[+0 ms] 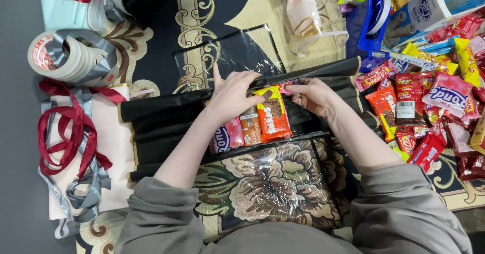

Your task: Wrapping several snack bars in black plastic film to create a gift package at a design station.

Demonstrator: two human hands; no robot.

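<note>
Single head-worn view, straight down, close over the carpet (283, 183).
</note>
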